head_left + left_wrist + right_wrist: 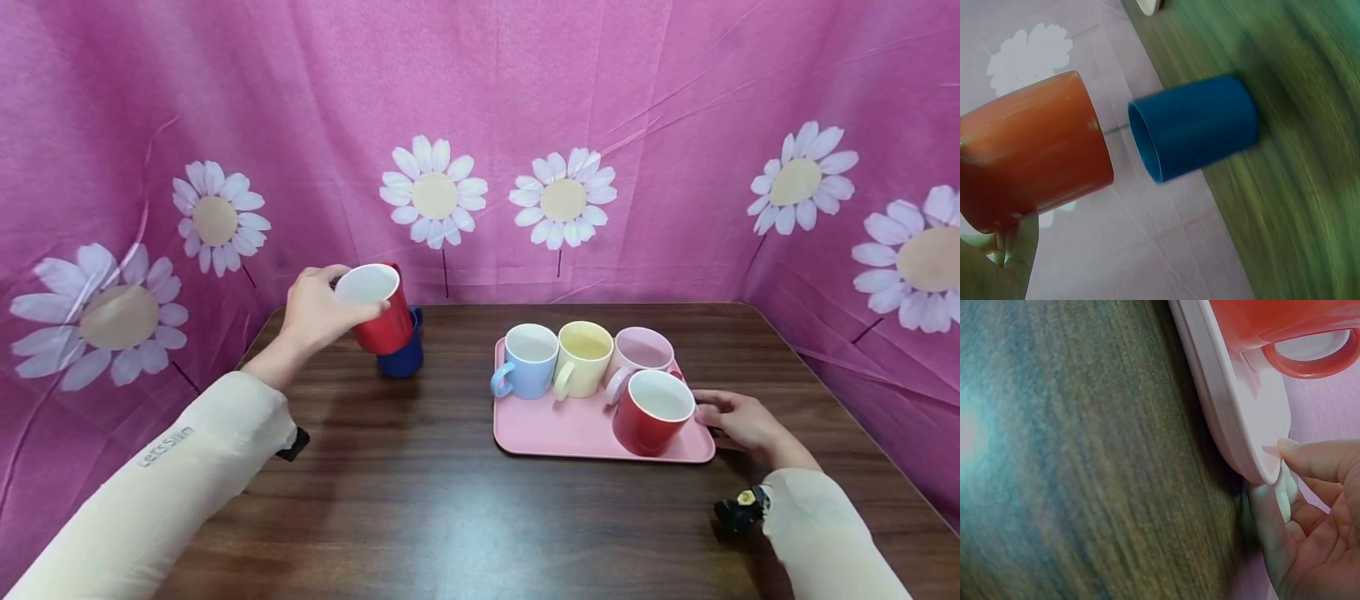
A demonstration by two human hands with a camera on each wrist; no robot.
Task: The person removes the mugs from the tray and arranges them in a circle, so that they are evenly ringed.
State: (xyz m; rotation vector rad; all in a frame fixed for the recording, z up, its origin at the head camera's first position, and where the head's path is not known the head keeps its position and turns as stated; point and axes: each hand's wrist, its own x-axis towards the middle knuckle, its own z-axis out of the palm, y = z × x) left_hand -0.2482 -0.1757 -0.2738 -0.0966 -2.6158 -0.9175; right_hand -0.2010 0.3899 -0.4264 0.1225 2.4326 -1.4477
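Observation:
My left hand [321, 307] grips a red mug [384, 321] by its rim and side, holding it raised off the table. Just behind and below that mug, a dark blue mug [402, 357] stands upright on the table; the left wrist view shows a gap between the red mug [1041, 150] and the blue mug [1197, 128]. At the right, my right hand [746, 425] pinches the edge of a pink tray [555, 429] between thumb and fingers. A second red mug [651, 421] stands on the tray near that hand, its handle showing in the right wrist view.
Along the tray's back stand a light blue mug [531, 367], a yellow mug [583, 362] and a pink mug [643, 350]. The brown wooden table [420, 483] ends at a magenta curtain [495, 83] with printed daisies, which also runs along both sides.

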